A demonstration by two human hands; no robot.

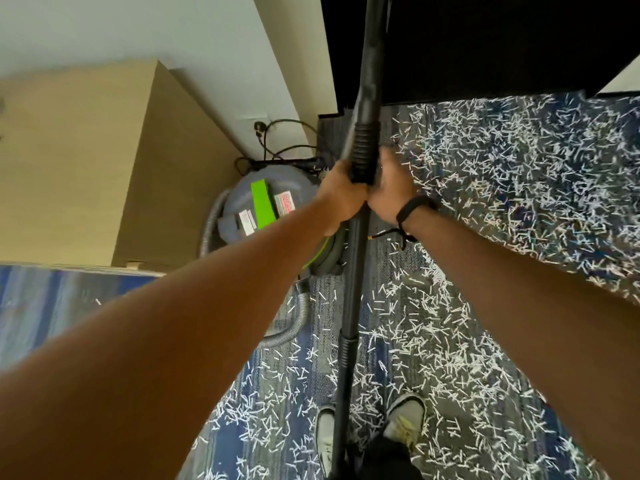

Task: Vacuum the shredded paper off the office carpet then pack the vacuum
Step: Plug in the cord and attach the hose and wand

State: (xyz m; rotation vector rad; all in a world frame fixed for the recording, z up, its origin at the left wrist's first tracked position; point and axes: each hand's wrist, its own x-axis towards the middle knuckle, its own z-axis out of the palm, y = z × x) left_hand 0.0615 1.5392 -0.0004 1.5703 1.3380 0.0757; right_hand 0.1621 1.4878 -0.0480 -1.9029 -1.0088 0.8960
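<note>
A black vacuum wand (356, 258) is held upright in front of the person, gripped from both sides at the lower end of its ribbed collar. The left hand (341, 197) is wrapped around the tube, fingers curled over it; the right hand (389, 188), a dark band (414, 207) at its wrist, is closed on the opposite side, the two hands touching across the wand. The wand's lower end is seen between two pale sneakers (403, 422), and its upper end is lost against a dark opening at the top of the frame.

Shredded paper (502, 188) is strewn thickly over the blue-grey carpet (41, 306), densest to the right of the wand and around the feet. The grey canister vacuum (252, 206), marked with a bright green strip, stands just left of the hands, near the corner where a tan cabinet (86, 161) meets the white wall (138, 29). A grey ribbed hose (294, 327) curls from the canister toward the wand; where it joins is hidden by the left forearm. A black cord (273, 133) appears to be plugged into a wall socket behind the canister.
</note>
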